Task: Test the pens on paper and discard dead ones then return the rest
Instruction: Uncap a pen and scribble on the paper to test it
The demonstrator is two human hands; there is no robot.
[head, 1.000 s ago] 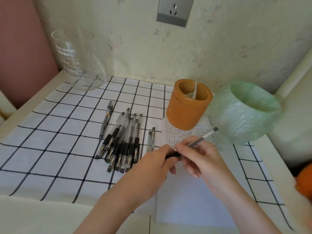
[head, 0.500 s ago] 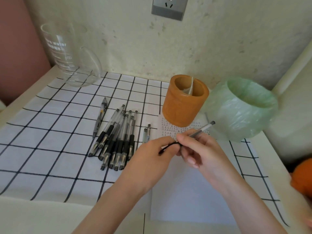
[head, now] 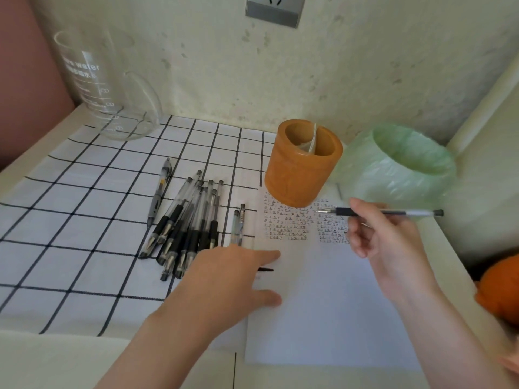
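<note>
Fingers (head: 365, 219) of our right hand (head: 393, 248) pinch the uncapped pen (head: 410, 212) above the paper (head: 323, 318); our left hand (head: 224, 282) lies flat, fingers spread, on its left edge.

Clear glossy glass jug (head: 112, 88); matt checked cloth (head: 70, 220); crinkly green plastic bag (head: 398, 169); smooth white paper (head: 323, 304).

A cream worktop (head: 42, 360) carries a checked cloth (head: 70, 220) at left. A white paper sheet (head: 323, 318) overlaps the cloth's right edge.
</note>
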